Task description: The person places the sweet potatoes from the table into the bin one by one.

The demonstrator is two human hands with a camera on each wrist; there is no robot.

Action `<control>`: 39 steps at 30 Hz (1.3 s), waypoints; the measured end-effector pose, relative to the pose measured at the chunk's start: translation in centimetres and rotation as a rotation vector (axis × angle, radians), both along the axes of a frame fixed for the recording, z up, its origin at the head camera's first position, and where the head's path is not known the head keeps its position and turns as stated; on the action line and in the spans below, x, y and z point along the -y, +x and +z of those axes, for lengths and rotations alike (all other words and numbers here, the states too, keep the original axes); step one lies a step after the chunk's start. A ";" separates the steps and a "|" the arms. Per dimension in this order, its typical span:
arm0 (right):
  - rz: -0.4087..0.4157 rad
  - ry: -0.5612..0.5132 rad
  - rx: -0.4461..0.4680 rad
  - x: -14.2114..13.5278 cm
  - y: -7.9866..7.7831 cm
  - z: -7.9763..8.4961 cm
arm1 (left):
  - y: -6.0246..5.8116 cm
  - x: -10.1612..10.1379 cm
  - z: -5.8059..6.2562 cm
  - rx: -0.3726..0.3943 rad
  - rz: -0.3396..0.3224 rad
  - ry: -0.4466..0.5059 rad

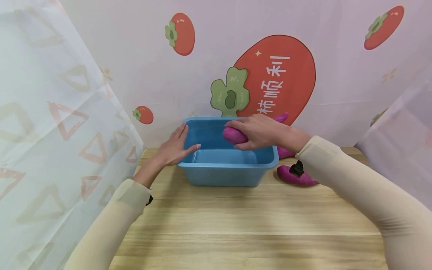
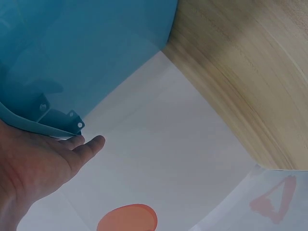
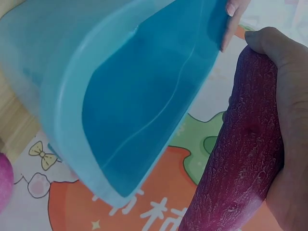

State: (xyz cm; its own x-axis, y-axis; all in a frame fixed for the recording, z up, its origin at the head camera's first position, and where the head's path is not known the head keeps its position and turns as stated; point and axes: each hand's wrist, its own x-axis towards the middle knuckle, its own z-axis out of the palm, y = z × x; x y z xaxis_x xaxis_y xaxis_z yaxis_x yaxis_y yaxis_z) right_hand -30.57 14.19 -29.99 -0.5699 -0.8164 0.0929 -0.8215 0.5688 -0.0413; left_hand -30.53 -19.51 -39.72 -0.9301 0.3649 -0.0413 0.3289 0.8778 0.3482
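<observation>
My right hand (image 1: 258,131) grips a purple sweet potato (image 1: 234,135) above the opening of a blue plastic tub (image 1: 224,174). In the right wrist view the sweet potato (image 3: 240,139) is long, wrinkled and dark, with the thumb along one end. My left hand (image 1: 175,147) lies at the tub's left rim, fingers extended on the outer side and the thumb reaching over the edge. The left wrist view shows its palm (image 2: 41,161) under the tub's rim (image 2: 43,127). The part of the tub floor that shows is bare blue plastic.
Another purple sweet potato (image 1: 298,176) lies on the wooden table (image 1: 236,225), right of the tub. One more (image 1: 285,152) shows behind it, partly hidden by my right arm. A printed cloth wall (image 1: 337,112) rises behind the tub, with side walls left and right.
</observation>
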 end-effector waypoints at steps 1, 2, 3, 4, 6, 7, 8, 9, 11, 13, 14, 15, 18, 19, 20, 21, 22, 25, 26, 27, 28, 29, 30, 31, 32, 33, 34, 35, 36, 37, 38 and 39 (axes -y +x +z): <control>-0.001 -0.003 0.000 0.1 -0.1 0.0 | 0.0 0.0 0.0 0.001 0.002 0.002; -0.003 -0.007 0.002 0.2 -0.1 0.0 | 0.0 0.0 0.0 0.002 0.004 0.004; -0.004 -0.010 0.006 0.3 -0.2 0.1 | 0.1 0.0 0.0 0.002 0.005 0.006; -0.006 -0.013 0.011 0.4 -0.3 0.1 | 0.1 0.0 -0.1 0.002 0.006 0.008; -0.012 -0.015 0.024 0.6 -0.4 0.2 | 0.1 0.0 -0.1 0.002 0.007 0.009; -0.016 -0.016 0.032 0.7 -0.5 0.2 | 0.1 0.0 -0.1 0.002 0.007 0.009; -0.022 -0.016 0.042 0.8 -0.6 0.3 | 0.0 0.0 -0.1 0.001 0.006 0.007; -0.028 -0.016 0.050 1.0 -0.6 0.3 | 0.1 0.0 -0.1 0.002 0.005 0.008; -0.038 -0.020 0.064 1.2 -0.8 0.4 | 0.0 0.1 -0.1 0.001 0.002 0.006; -0.044 -0.028 0.074 1.5 -1.0 0.4 | 0.0 0.1 -0.1 0.000 0.000 0.003; -0.048 -0.030 0.077 1.6 -1.1 0.4 | 0.0 0.1 -0.1 0.000 -0.001 0.004; -0.050 -0.032 0.080 1.7 -1.2 0.4 | 0.0 0.1 -0.1 0.001 0.000 0.007; -0.049 -0.033 0.078 2.0 -1.6 0.4 | 0.1 0.0 -0.1 0.002 0.000 0.013; -0.048 -0.033 0.077 2.1 -1.7 0.4 | 0.1 0.0 -0.1 0.002 0.001 0.013; -0.046 -0.033 0.076 2.2 -1.8 0.4 | 0.1 0.0 0.0 0.003 0.002 0.015; -0.043 -0.035 0.077 2.3 -1.9 0.4 | 0.1 0.0 0.0 0.002 0.003 0.016; -0.042 -0.036 0.076 2.4 -2.0 0.4 | 0.1 -0.1 0.0 0.001 0.004 0.014; -0.048 -0.047 0.087 2.8 -2.4 0.5 | 0.1 -0.1 0.0 0.000 0.007 0.011; -0.052 -0.052 0.093 2.9 -2.4 0.5 | 0.1 -0.1 0.0 -0.001 0.008 0.010; -0.056 -0.056 0.099 3.0 -2.5 0.6 | 0.0 -0.1 0.0 -0.002 0.007 0.007; -0.060 -0.059 0.103 3.1 -2.6 0.6 | 0.0 -0.1 0.0 -0.002 0.008 0.004; -0.064 -0.062 0.107 3.2 -2.7 0.6 | 0.1 -0.1 0.0 -0.002 0.009 0.004; -0.066 -0.063 0.109 3.3 -2.7 0.6 | 0.1 -0.1 0.0 0.000 0.011 0.004; -0.067 -0.062 0.112 3.4 -2.8 0.5 | 0.1 -0.1 0.0 0.001 0.011 0.006; -0.069 -0.063 0.114 3.5 -2.9 0.5 | 0.1 -0.1 0.0 0.003 0.012 0.006; -0.070 -0.063 0.115 3.6 -3.0 0.5 | 0.1 -0.1 0.0 0.004 0.013 0.007; -0.071 -0.063 0.116 3.7 -3.1 0.4 | 0.2 -0.1 0.0 0.005 0.014 0.009; -0.070 -0.063 0.119 3.8 -3.1 0.4 | 0.2 -0.1 0.0 0.006 0.014 0.009; -0.072 -0.063 0.122 3.9 -3.2 0.3 | 0.2 -0.1 0.0 0.005 0.015 0.009; -0.073 -0.064 0.126 4.0 -3.3 0.3 | 0.2 -0.1 0.0 0.004 0.015 0.008; -0.074 -0.065 0.129 4.1 -3.4 0.3 | 0.2 -0.1 -0.1 0.002 0.016 0.007; -0.076 -0.066 0.133 4.2 -3.5 0.3 | 0.1 -0.1 -0.1 0.001 0.016 0.006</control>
